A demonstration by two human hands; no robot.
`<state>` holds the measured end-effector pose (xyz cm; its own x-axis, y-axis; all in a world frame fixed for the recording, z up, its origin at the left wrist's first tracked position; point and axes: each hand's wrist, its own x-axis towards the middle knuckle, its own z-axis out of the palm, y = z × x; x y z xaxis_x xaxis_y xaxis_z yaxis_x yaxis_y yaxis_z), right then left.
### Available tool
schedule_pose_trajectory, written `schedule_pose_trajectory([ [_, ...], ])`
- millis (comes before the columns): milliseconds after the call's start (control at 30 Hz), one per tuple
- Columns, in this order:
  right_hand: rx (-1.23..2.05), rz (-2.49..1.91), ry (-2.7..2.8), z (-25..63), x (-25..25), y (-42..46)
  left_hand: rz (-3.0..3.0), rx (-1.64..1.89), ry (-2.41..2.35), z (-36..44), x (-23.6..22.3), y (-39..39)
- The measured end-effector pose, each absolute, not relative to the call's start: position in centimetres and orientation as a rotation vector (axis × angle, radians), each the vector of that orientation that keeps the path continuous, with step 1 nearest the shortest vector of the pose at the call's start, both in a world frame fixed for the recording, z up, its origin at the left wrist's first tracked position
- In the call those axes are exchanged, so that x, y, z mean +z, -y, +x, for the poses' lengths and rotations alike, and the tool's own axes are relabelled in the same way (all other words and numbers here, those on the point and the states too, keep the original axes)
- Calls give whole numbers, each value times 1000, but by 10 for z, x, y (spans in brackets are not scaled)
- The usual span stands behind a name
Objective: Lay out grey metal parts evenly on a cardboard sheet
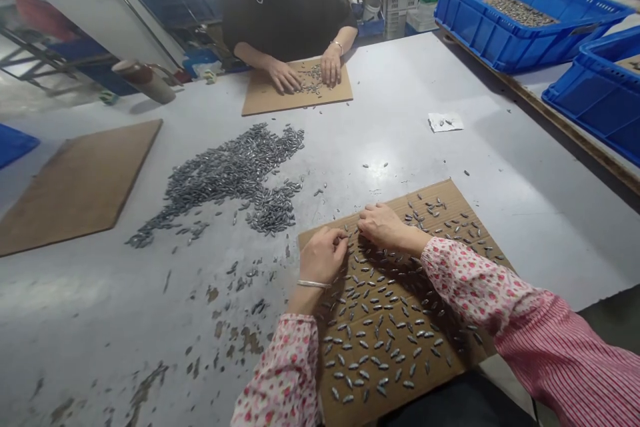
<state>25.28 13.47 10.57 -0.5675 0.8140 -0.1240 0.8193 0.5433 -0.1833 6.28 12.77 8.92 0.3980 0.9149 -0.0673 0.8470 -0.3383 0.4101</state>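
Note:
A sheet of brown cardboard [400, 363] lies in front of me, with many small grey spindle-shaped metal pieces [364, 359] spread over it, mostly apart from one another. My left hand [324, 257] is over its far left corner, thumb and fingers pinched together on what looks like one such piece. Close by on the right, my right hand [384, 225] rests at the board's far edge with its fingers curled together; its fingertips are hidden, so I cannot make out what they hold. Left of the board lies a big heap of the same metal pieces [235, 167] on the white table.
Across the table [500, 147], a co-worker's hands [285, 75] touch pieces on another cardboard sheet [265, 103]. A bare brown board [85, 180] and a mug [145, 80] are at left. Blue crates [500, 33] stand at right. A white scrap [440, 122] bears a few pieces.

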Motion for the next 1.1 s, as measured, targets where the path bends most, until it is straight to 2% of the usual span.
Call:
schedule_pose_trajectory([
  [333, -672, 2057, -2548, 306, 129, -134, 2057, 357, -1668, 29, 108, -126],
  [533, -722, 1934, -2594, 330, 111, -123, 2186, 164, -1527, 61, 125, -119],
  [900, -628, 1870, -2632, 315, 104, -115, 2607, -254, -1370, 99, 115, -127],
  [1100, -595, 1858, -2613, 305, 103, -120, 2716, -271, -1358, 98, 103, -126],
])
